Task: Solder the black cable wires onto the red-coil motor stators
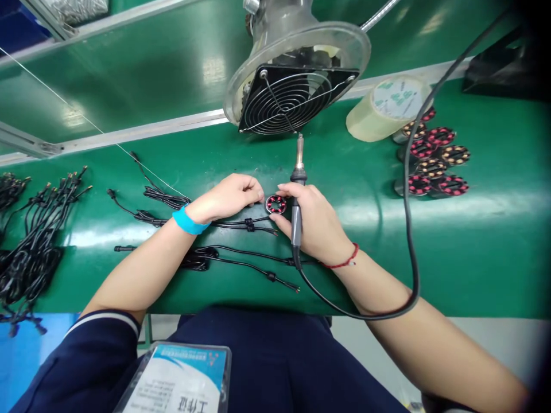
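Observation:
My left hand point(230, 198), with a blue wristband, lies curled on the green mat, its fingertips pressed against a small round motor stator point(276, 204) with red windings. My right hand point(312, 223), with a red string bracelet, is closed round a soldering iron point(297, 195) held upright with its tip pointing away from me. Its fingers also touch the stator's right side. The iron's black cord point(408, 229) loops round my right forearm. A thin black cable point(241, 225) with a bead runs under my left hand.
A fume-extraction fan point(293, 86) hangs just beyond the hands. A tape roll point(387, 109) and several finished stators point(433, 160) sit at the right. Black cable bundles point(30, 241) lie at the left, with more cables point(241, 261) near the table's front edge.

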Available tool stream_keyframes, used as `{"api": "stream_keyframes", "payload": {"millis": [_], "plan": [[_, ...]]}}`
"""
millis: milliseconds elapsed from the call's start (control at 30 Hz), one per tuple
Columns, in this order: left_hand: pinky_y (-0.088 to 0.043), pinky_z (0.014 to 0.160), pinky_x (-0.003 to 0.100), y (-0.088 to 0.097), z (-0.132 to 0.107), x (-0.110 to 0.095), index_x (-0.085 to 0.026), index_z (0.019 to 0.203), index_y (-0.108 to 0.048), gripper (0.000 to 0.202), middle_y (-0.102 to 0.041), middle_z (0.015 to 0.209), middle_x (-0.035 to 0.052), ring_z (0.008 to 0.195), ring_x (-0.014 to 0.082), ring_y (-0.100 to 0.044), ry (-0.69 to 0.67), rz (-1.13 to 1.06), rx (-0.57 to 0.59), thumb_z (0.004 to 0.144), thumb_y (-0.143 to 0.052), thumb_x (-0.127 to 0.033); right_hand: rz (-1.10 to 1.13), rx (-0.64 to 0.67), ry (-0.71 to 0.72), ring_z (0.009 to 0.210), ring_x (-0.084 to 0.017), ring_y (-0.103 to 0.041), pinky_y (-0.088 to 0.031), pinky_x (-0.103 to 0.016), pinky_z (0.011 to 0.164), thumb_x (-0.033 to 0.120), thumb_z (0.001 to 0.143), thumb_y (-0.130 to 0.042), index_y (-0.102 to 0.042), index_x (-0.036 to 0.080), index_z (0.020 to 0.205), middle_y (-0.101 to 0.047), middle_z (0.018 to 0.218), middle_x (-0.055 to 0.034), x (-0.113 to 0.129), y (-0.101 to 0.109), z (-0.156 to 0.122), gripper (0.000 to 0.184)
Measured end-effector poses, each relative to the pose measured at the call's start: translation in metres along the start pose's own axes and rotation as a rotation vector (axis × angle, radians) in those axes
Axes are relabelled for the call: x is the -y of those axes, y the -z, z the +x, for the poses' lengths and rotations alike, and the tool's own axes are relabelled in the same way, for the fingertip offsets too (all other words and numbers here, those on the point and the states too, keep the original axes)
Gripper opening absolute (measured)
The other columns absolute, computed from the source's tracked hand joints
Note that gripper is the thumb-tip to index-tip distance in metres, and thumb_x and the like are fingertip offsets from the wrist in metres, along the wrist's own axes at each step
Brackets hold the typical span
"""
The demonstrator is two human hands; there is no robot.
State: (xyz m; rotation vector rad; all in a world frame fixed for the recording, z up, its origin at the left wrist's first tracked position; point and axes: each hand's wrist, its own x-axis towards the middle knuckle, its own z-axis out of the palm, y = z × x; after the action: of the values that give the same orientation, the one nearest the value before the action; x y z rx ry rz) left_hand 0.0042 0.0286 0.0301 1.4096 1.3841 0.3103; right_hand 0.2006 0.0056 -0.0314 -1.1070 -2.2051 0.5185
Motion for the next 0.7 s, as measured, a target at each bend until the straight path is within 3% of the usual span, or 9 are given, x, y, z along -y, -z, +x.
{"api": "stream_keyframes", "payload": {"millis": [233, 333, 467, 600, 700], "plan": [[-0.040, 0.071, 0.024, -0.003, 0.006, 0.009, -0.012, 0.077, -0.064, 0.013, -0.060, 0.072, -0.0001, 0.069, 0.0088, -0.051, -0.069, -0.149, -0.023, 0.083, -0.058, -0.021, -0.007, 0.017, -0.008, 0.088, -0.027, -0.063, -0.050, -0.042, 0.078, 0.037, 0.088, -0.057, -0.051, 0.022, 0.118, -0.071, 0.105, -0.0089, 0.000, 0.000, 0.002, 0.033], [-0.039, 0.068, 0.023, -0.002, 0.006, 0.011, -0.013, 0.082, -0.064, 0.014, -0.058, 0.070, -0.0008, 0.065, 0.0077, -0.049, -0.050, -0.196, -0.044, 0.086, -0.055, -0.023, -0.015, 0.005, -0.018, 0.090, -0.027, -0.064, -0.049, -0.042, 0.080, 0.039, 0.090, -0.055, -0.050, 0.023, 0.119, -0.070, 0.106, -0.0085, 0.000, 0.001, 0.001, 0.033], [-0.037, 0.067, 0.024, -0.001, 0.004, 0.009, -0.012, 0.079, -0.064, 0.023, -0.059, 0.072, -0.0004, 0.065, 0.0074, -0.047, -0.050, -0.111, -0.012, 0.088, -0.056, -0.031, -0.034, -0.023, 0.006, 0.090, -0.027, -0.064, -0.050, -0.042, 0.079, 0.039, 0.091, -0.054, -0.051, 0.022, 0.120, -0.070, 0.104, -0.0085, 0.000, 0.000, 0.000, 0.034], [-0.036, 0.069, 0.024, -0.003, 0.003, 0.009, -0.012, 0.077, -0.065, 0.019, -0.060, 0.073, -0.0005, 0.068, 0.0082, -0.047, -0.065, -0.050, 0.020, 0.085, -0.060, -0.028, -0.047, -0.046, 0.012, 0.091, -0.027, -0.066, -0.050, -0.041, 0.078, 0.043, 0.092, -0.052, -0.050, 0.022, 0.120, -0.071, 0.105, -0.0092, -0.001, 0.000, 0.000, 0.035], [-0.037, 0.068, 0.024, -0.005, 0.002, 0.008, -0.013, 0.075, -0.060, 0.019, -0.058, 0.072, -0.0009, 0.067, 0.0076, -0.047, -0.083, -0.137, -0.045, 0.087, -0.057, -0.027, -0.042, -0.077, 0.007, 0.094, -0.026, -0.068, -0.052, -0.040, 0.079, 0.046, 0.092, -0.054, -0.048, 0.022, 0.122, -0.070, 0.108, -0.0096, -0.002, 0.001, 0.000, 0.039]]}}
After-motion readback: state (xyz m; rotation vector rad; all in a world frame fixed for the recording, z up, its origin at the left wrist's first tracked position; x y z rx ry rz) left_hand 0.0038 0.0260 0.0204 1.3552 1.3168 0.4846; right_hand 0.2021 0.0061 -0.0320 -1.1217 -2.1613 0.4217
